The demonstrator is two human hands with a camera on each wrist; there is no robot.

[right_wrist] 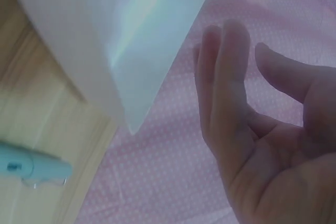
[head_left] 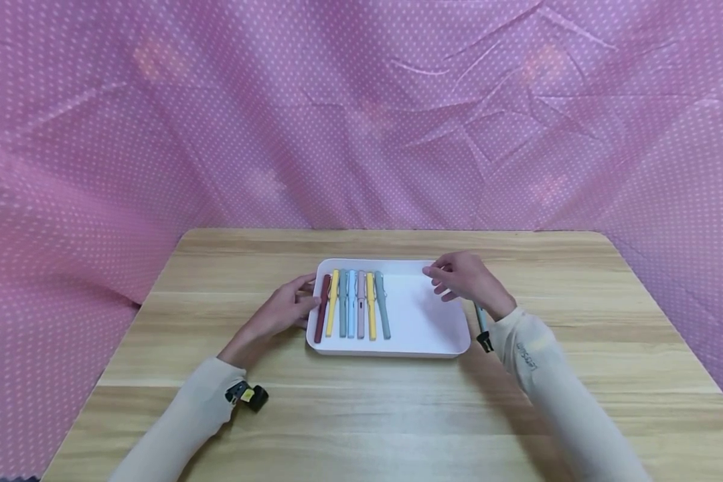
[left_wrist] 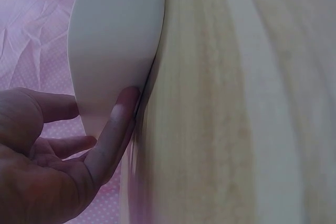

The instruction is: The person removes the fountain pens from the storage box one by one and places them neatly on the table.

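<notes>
White tray (head_left: 424, 321), smooth plastic w/ rounded corners and a low rim, sits centre frame on a pale wood-grain table (head_left: 361, 415). Seven slim capped pens lie side by side in its left half, roughly parallel: dark red pen (head_left: 322, 309) at the far left, then yellow, grey-green, light blue, pink, yellow, and a grey-blue pen (head_left: 382, 305) on the right. Tray's right half is bare white. One more light teal pen (head_left: 481, 324) w/ a dark tip lies on the table just beside the tray's right edge, partly under the wrist.

Left hand (head_left: 283, 311) lies low at left of centre, fingers straight and relaxed, fingertips (left_wrist: 123, 106) touching the tray's outer left wall; it grips nothing. Right hand (head_left: 466, 278) hovers over the tray's upper right corner, fingers (right_wrist: 223, 72) loosely spread and slightly bent, holding nothing. Both forearms in cream knit sleeves. Backdrop: creased pink fabric (head_left: 156, 134) w/ small white dots.
</notes>
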